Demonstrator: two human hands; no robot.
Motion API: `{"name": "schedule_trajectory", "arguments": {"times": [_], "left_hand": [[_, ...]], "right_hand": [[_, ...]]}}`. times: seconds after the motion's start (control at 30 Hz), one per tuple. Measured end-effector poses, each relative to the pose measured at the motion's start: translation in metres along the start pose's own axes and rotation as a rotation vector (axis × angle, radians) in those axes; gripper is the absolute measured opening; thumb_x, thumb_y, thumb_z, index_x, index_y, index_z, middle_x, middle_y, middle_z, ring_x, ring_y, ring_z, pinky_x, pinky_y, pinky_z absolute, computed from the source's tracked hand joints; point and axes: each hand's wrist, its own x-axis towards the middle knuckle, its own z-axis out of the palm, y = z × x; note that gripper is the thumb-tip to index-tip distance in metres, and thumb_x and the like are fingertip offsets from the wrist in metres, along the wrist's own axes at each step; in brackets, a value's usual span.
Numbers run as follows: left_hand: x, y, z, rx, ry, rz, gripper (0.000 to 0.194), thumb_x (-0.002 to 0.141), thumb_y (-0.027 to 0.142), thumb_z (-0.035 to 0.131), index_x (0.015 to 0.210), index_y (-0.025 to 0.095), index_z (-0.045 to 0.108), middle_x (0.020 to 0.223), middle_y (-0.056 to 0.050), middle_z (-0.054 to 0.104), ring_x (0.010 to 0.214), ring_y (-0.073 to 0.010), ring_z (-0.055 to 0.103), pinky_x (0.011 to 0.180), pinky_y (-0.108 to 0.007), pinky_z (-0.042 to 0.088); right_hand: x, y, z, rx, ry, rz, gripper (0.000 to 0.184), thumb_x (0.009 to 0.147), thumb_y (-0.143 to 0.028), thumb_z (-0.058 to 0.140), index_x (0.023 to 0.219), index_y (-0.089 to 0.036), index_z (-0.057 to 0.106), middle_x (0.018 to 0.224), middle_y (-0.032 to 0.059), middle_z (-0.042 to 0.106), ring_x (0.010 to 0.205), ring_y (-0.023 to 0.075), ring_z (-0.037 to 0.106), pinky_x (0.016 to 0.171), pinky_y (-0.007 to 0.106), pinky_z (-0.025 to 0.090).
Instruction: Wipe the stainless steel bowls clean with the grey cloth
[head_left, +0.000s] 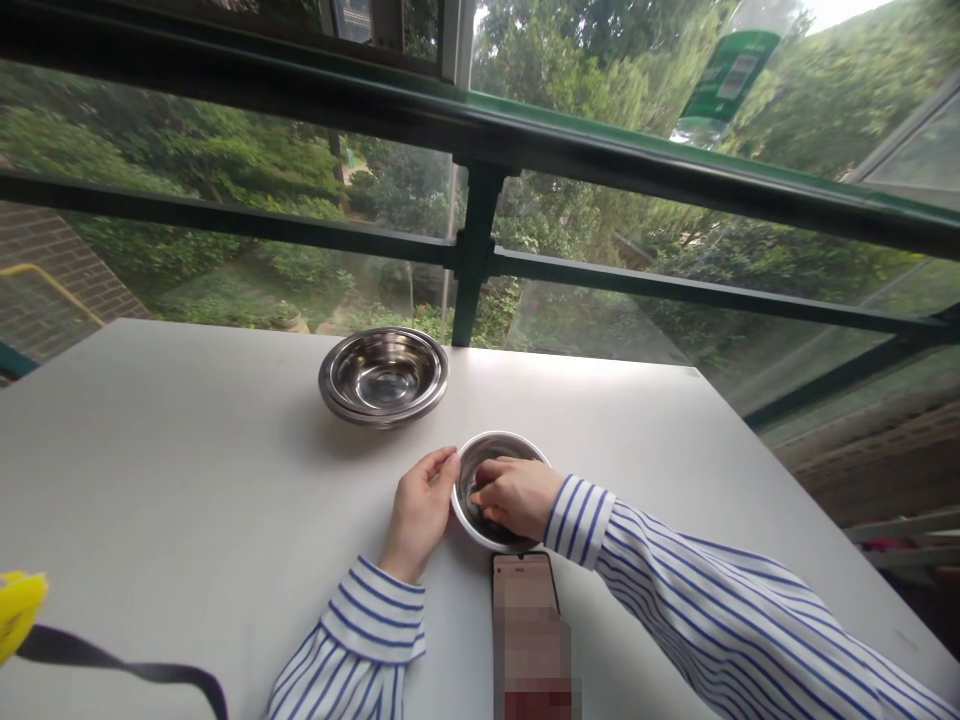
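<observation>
A small stainless steel bowl [469, 470] stands on the white table in front of me. At its left edge, my left hand [424, 505] has thumb and fingertips closed on the rim. My right hand [519, 495] reaches into the bowl from the right, its fingers curled together and pointing down near the bottom. What the right fingers hold, if anything, is hidden, and the bowl's contents are hard to make out. Just below the bowl lies a phone [523, 610] with its screen lit and partly pixelated.
Nested wide metal bowls [386, 385] sit near the far table edge, left of centre. A black strap [120, 662] with a yellow object [19, 610] lies at the lower left. Beyond the white table [225, 480] runs a dark green railing [469, 240]; a plastic bottle [727, 75] stands on it.
</observation>
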Motion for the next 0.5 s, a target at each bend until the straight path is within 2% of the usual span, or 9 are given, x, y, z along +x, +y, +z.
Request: {"name": "schedule_trajectory", "arguments": {"times": [0.1, 0.17, 0.23, 0.33, 0.4, 0.5], "left_hand": [[-0.002, 0.001, 0.0, -0.016, 0.035, -0.023, 0.038, 0.074, 0.038, 0.057, 0.1, 0.01, 0.06, 0.104, -0.012, 0.066, 0.09, -0.0188, 0.061, 0.079, -0.029, 0.046], [-0.007, 0.002, 0.0, -0.013, 0.021, -0.035, 0.036, 0.073, 0.037, 0.058, 0.096, 0.01, 0.061, 0.097, -0.011, 0.067, 0.08, -0.0174, 0.062, 0.071, -0.027, 0.049], [-0.012, 0.002, 0.0, -0.003, -0.037, -0.053, 0.033, 0.073, 0.036, 0.059, 0.094, 0.011, 0.062, 0.086, -0.009, 0.068, 0.063, -0.0148, 0.061, 0.057, -0.025, 0.049], [-0.017, 0.001, 0.003, 0.007, -0.17, -0.083, 0.037, 0.075, 0.034, 0.055, 0.108, 0.015, 0.057, 0.074, -0.002, 0.066, 0.045, -0.0107, 0.052, 0.041, -0.023, 0.045], [-0.017, 0.0, 0.004, -0.018, -0.189, -0.082, 0.04, 0.077, 0.032, 0.051, 0.114, 0.017, 0.053, 0.07, 0.0, 0.064, 0.043, -0.0106, 0.05, 0.039, -0.022, 0.044], [-0.014, 0.0, 0.003, -0.054, -0.192, -0.065, 0.04, 0.078, 0.031, 0.049, 0.115, 0.016, 0.054, 0.068, 0.0, 0.063, 0.045, -0.0109, 0.049, 0.039, -0.022, 0.044]], "right_hand": [[0.002, -0.003, 0.003, 0.011, 0.024, 0.058, 0.015, 0.079, -0.024, 0.054, 0.087, -0.021, 0.067, 0.094, 0.0043, 0.058, 0.087, 0.017, 0.054, 0.075, 0.027, 0.039], [0.004, -0.003, 0.004, 0.015, 0.033, 0.098, 0.017, 0.08, -0.025, 0.053, 0.087, -0.02, 0.067, 0.094, 0.0055, 0.058, 0.086, 0.0169, 0.055, 0.076, 0.027, 0.04], [0.006, -0.004, 0.005, 0.01, 0.047, 0.147, 0.021, 0.082, -0.025, 0.049, 0.09, -0.017, 0.067, 0.093, 0.0074, 0.058, 0.085, 0.0175, 0.056, 0.075, 0.027, 0.04], [0.01, -0.006, 0.004, -0.009, 0.065, 0.208, 0.027, 0.086, -0.025, 0.042, 0.091, -0.014, 0.066, 0.09, 0.0099, 0.059, 0.083, 0.019, 0.056, 0.073, 0.03, 0.041], [0.011, -0.006, 0.002, -0.02, 0.064, 0.211, 0.026, 0.086, -0.025, 0.042, 0.09, -0.015, 0.066, 0.091, 0.0097, 0.059, 0.084, 0.0199, 0.056, 0.071, 0.03, 0.041], [0.007, -0.003, -0.002, -0.03, 0.033, 0.134, 0.018, 0.081, -0.024, 0.05, 0.087, -0.02, 0.067, 0.095, 0.0058, 0.059, 0.087, 0.0198, 0.054, 0.067, 0.028, 0.04]]}}
